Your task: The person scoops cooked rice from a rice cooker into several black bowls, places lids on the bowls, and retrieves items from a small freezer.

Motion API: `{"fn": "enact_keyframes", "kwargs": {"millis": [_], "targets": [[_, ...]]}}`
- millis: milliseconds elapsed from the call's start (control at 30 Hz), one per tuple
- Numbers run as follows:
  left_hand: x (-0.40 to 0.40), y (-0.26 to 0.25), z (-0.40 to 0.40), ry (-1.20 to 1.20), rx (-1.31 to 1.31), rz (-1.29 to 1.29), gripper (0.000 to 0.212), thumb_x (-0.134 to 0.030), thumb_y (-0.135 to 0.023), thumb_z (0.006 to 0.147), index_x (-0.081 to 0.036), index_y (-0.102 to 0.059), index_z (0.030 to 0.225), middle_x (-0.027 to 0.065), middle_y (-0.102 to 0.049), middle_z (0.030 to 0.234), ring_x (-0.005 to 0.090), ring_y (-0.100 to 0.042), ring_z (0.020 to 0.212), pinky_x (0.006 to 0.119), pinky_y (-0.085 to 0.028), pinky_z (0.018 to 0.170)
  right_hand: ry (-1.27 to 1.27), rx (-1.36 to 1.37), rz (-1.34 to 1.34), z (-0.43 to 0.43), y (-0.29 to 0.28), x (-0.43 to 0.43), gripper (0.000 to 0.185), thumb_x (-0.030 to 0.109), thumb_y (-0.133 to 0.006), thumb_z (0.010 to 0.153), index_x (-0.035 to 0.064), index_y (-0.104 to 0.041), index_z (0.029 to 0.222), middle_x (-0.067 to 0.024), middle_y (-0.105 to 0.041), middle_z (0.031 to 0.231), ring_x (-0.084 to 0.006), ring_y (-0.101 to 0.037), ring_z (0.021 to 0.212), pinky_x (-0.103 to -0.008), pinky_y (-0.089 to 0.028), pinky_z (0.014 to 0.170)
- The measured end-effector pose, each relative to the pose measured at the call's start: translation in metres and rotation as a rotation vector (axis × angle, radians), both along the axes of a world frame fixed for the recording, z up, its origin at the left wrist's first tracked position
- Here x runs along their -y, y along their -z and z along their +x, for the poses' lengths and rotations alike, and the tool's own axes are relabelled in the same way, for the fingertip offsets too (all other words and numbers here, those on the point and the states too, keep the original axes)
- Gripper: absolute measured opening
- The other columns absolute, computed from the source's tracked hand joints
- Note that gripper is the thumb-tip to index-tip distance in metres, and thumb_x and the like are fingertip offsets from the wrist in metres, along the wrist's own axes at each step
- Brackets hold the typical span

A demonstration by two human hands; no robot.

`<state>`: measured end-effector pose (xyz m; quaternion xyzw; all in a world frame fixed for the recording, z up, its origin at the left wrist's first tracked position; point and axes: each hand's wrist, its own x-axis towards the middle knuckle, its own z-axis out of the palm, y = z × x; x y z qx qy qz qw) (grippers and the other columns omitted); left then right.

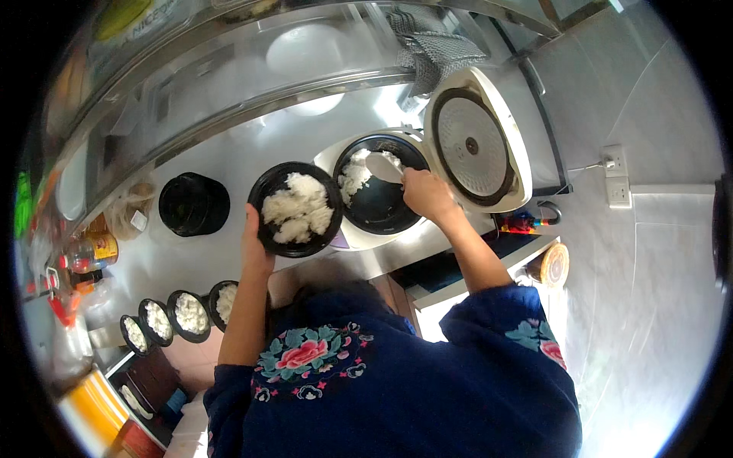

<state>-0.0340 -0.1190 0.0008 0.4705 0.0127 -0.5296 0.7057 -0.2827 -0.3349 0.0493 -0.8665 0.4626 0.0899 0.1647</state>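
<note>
My left hand (pixel 255 243) holds a round black bowl (pixel 335 197) by its left rim, tilted up beside the rice cooker. Loose clumps of white cooked rice (pixel 299 209) lie in the bowl. In my right hand (pixel 428 193) is a pale rice paddle (pixel 383 167), its blade down inside the cooker's dark inner pot (pixel 381 206). Rice (pixel 353 176) clings along the far left part of that pot, and its near side shows bare. The white rice cooker (pixel 366 245) stands with its lid (pixel 472 143) raised on the right.
Several black bowls of rice (pixel 192 315) line the counter's front left edge. Upside-down black bowls (pixel 194 204) appear stacked left of the cooker. A bottle (pixel 94 253) and plastic bags (pixel 129 214) sit farther left. A metal-edged shelf (pixel 246 106) runs above the back; a plugged wall socket (pixel 615 163) is right.
</note>
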Motion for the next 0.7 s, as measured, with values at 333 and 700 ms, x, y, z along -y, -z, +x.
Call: {"fn": "enact_keyframes", "kwargs": {"millis": [333, 700], "targets": [[-0.025, -0.014, 0.013, -0.083, 0.028, 0.029, 0.058, -0.049, -0.041, 0.099, -0.003, -0.045, 0.134, 0.0121, -0.053, 0.133, 0.0259, -0.052, 0.121, 0.041, -0.042, 0.103, -0.007, -0.081, 0.252, 0.042, 0.130, 0.010, 0.027, 0.011, -0.052, 0.084, -0.0027, -0.064, 0.103, -0.0285, -0.066, 0.101, -0.0365, -0.067, 0.097, -0.0441, -0.054, 0.083], [-0.010, -0.010, 0.005, -0.008, 0.020, 0.008, 0.057, -0.049, -0.042, 0.099, -0.003, -0.045, 0.134, 0.0123, -0.052, 0.132, 0.0256, -0.051, 0.121, 0.041, -0.042, 0.103, 0.379, 0.329, 1.308, -0.005, 0.111, 0.019, 0.021, 0.020, -0.047, 0.092, 0.0039, -0.057, 0.081, 0.0005, -0.046, 0.058, -0.0075, -0.033, 0.038, -0.0256, -0.026, 0.036]]}}
